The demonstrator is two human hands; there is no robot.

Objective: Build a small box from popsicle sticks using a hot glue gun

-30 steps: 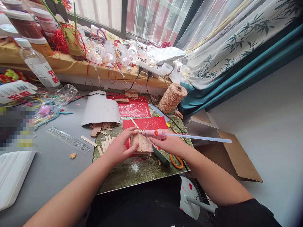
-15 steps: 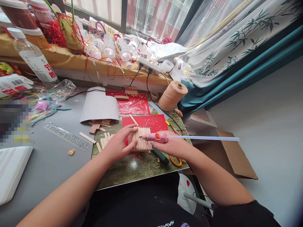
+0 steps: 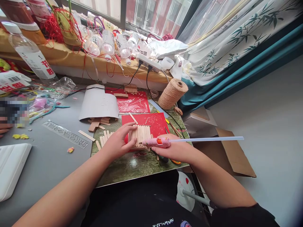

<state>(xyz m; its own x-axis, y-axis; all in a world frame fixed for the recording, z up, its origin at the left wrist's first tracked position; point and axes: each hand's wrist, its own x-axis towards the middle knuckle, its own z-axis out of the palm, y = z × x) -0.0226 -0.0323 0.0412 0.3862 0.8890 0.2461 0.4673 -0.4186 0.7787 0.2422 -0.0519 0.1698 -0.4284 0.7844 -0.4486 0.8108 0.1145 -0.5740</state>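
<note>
A small box-like piece built from wooden craft sticks [image 3: 143,134] lies in front of me, partly over a red sheet [image 3: 156,122]. My left hand [image 3: 120,138] grips its left side, thumb and fingers on the sticks. In my right hand [image 3: 174,146] is a pink glue gun [image 3: 157,142], a long clear glue stick [image 3: 208,139] poking out of its back. The nozzle points left, at the near part of the stick surface. Under the right hand a dark green handle [image 3: 163,158] and orange scissors [image 3: 176,162] show in part.
Loose craft sticks [image 3: 104,138] lie left of the piece. Behind stand a curled white sheet [image 3: 99,102] and a twine spool [image 3: 173,93]. A black cord [image 3: 163,109] runs from a power strip [image 3: 149,64]. A clear stencil ruler [image 3: 66,134] lies left; a person's hand [image 3: 4,127] shows at the left edge.
My right hand has brought the glue gun nearer, its nozzle moving from mid-surface to the near end of the sticks. My left hand keeps its hold. Another person's fingers appear at the left edge.
</note>
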